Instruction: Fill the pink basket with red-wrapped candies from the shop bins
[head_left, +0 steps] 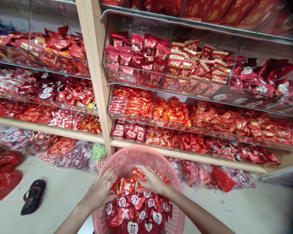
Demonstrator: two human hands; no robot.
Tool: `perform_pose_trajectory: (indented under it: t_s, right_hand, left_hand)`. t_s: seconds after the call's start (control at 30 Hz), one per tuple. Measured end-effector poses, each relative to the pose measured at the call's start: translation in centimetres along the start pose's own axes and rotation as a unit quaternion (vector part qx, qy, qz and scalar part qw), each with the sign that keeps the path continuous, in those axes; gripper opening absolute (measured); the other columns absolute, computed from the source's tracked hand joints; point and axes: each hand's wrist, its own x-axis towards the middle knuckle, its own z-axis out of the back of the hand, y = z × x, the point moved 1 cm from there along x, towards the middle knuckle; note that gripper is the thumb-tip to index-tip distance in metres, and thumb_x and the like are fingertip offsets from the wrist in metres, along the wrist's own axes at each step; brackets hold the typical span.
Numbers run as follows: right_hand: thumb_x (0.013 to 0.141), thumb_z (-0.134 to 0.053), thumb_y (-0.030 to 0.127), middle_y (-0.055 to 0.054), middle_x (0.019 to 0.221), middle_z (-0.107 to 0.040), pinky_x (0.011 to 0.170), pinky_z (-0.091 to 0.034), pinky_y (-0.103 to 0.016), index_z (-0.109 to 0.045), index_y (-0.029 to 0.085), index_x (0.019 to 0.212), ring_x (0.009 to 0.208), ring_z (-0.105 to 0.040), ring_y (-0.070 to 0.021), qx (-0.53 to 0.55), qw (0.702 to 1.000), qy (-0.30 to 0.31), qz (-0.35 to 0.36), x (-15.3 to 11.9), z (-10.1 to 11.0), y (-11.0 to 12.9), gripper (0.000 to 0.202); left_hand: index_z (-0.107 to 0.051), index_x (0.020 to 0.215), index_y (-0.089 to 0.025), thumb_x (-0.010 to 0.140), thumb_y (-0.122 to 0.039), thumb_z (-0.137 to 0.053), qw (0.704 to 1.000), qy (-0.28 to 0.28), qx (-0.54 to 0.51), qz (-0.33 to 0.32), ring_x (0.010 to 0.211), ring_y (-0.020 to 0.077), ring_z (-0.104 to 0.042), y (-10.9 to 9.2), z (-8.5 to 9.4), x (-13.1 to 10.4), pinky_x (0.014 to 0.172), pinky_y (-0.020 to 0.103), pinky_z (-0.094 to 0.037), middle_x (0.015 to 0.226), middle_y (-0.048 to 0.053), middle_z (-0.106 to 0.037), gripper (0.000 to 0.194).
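A pink perforated plastic basket [177, 182] stands on the floor in front of me, partly filled with wrapped candies. Dark red packets with white round labels [142, 215] lie in the near part, and brighter red-orange packets [126, 186] with gold edges are farther in. My left hand [102, 188] is over the basket's left side, fingers spread and slightly blurred, nothing visible in its grasp. On the other side my right hand [152, 180] reaches in, with a red-orange candy packet [138, 174] between thumb and fingers. Its fingertips are partly hidden.
Shelves with clear-fronted bins [134, 76] of red candy packets rise ahead, divided by a wooden post [94, 65]. Clear bags of candy [63, 151] lie under the bottom shelf. A black flip-flop [33, 196] and a red plastic bag [3, 182] are on the floor at left.
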Motion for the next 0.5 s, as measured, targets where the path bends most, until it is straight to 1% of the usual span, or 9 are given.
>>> perform_pose_trajectory:
  t_s: [0.07, 0.13, 0.23, 0.27, 0.3, 0.37, 0.43, 0.5]
  right_hand:
    - [0.075, -0.051, 0.019, -0.005, 0.127, -0.046, 0.098, -0.033, -0.036, -0.035, 0.024, 0.129, 0.117, -0.041, -0.0195, 0.004, 1.000, -0.004, -0.001, -0.3, 0.2, 0.0, 0.057]
    - [0.075, -0.051, 0.018, -0.005, 0.127, -0.046, 0.098, -0.032, -0.036, -0.035, 0.023, 0.129, 0.117, -0.040, -0.0193, 0.002, 1.000, -0.005, 0.001, -0.5, 0.3, 0.2, 0.056]
    - [0.075, -0.051, 0.018, -0.006, 0.126, -0.047, 0.098, -0.032, -0.035, -0.036, 0.022, 0.128, 0.117, -0.040, -0.0193, -0.011, 1.000, -0.004, 0.004, -0.6, 0.3, 0.3, 0.056]
    - [0.075, -0.052, 0.018, -0.006, 0.126, -0.047, 0.098, -0.031, -0.035, -0.036, 0.022, 0.128, 0.117, -0.040, -0.0192, -0.016, 1.000, -0.004, 0.005, -0.6, 0.2, 0.3, 0.055]
    - [0.075, -0.052, 0.018, -0.006, 0.126, -0.046, 0.099, -0.031, -0.035, -0.036, 0.021, 0.128, 0.117, -0.040, -0.0190, -0.020, 1.000, -0.005, 0.007, -0.5, 0.1, 0.3, 0.055]
    - [0.075, -0.052, 0.018, -0.006, 0.127, -0.046, 0.099, -0.031, -0.034, -0.036, 0.021, 0.128, 0.117, -0.039, -0.0189, -0.023, 1.000, -0.008, 0.009, -0.5, -0.1, 0.2, 0.055]
    - [0.075, -0.052, 0.019, -0.006, 0.127, -0.046, 0.099, -0.031, -0.035, -0.035, 0.022, 0.128, 0.117, -0.040, -0.0192, -0.023, 1.000, -0.007, 0.008, -0.5, -0.3, 0.1, 0.055]
    - [0.075, -0.052, 0.020, -0.006, 0.126, -0.046, 0.098, -0.032, -0.035, -0.035, 0.022, 0.128, 0.117, -0.040, -0.0198, -0.024, 1.000, -0.005, 0.002, -0.6, -0.5, -0.1, 0.055]
  left_hand:
    - [-0.050, 0.113, -0.023, 0.073, -0.040, -0.056, 1.000, -0.006, 0.001, 0.008, 0.111, 0.0232, -0.047, -0.7, -0.1, -0.4, 0.106, 0.049, -0.016, 0.115, 0.008, -0.056, 0.044]
    - [-0.052, 0.106, -0.024, 0.076, -0.034, -0.053, 1.000, -0.005, -0.010, 0.016, 0.102, 0.0204, -0.051, -1.3, 0.0, -0.5, 0.105, 0.048, -0.019, 0.105, 0.005, -0.059, 0.032]
    - [-0.054, 0.094, -0.024, 0.079, -0.028, -0.048, 0.999, 0.030, -0.030, 0.026, 0.095, 0.0193, -0.052, -2.0, 0.3, -0.2, 0.098, 0.044, -0.029, 0.093, 0.002, -0.059, 0.017]
    - [-0.055, 0.090, -0.023, 0.081, -0.026, -0.045, 0.998, 0.042, -0.037, 0.031, 0.094, 0.0191, -0.053, -2.1, 0.4, -0.1, 0.097, 0.043, -0.030, 0.090, 0.001, -0.060, 0.014]
    - [-0.055, 0.086, -0.023, 0.083, -0.025, -0.041, 0.997, 0.052, -0.043, 0.036, 0.092, 0.0187, -0.054, -2.2, 0.5, 0.0, 0.097, 0.043, -0.029, 0.087, 0.001, -0.060, 0.015]
    - [-0.056, 0.080, -0.023, 0.086, -0.024, -0.034, 0.995, 0.065, -0.058, 0.042, 0.087, 0.0171, -0.056, -2.4, 0.9, 0.2, 0.098, 0.043, -0.026, 0.083, 0.000, -0.061, 0.022]
    - [-0.056, 0.079, -0.023, 0.087, -0.024, -0.030, 0.994, 0.071, -0.074, 0.038, 0.083, 0.0153, -0.057, -2.5, 1.3, 0.3, 0.100, 0.042, -0.023, 0.080, 0.000, -0.061, 0.027]
    - [-0.057, 0.079, -0.023, 0.088, -0.026, -0.029, 0.993, 0.075, -0.091, 0.029, 0.079, 0.0142, -0.057, -2.3, 1.9, 0.5, 0.101, 0.040, -0.023, 0.077, -0.001, -0.061, 0.029]
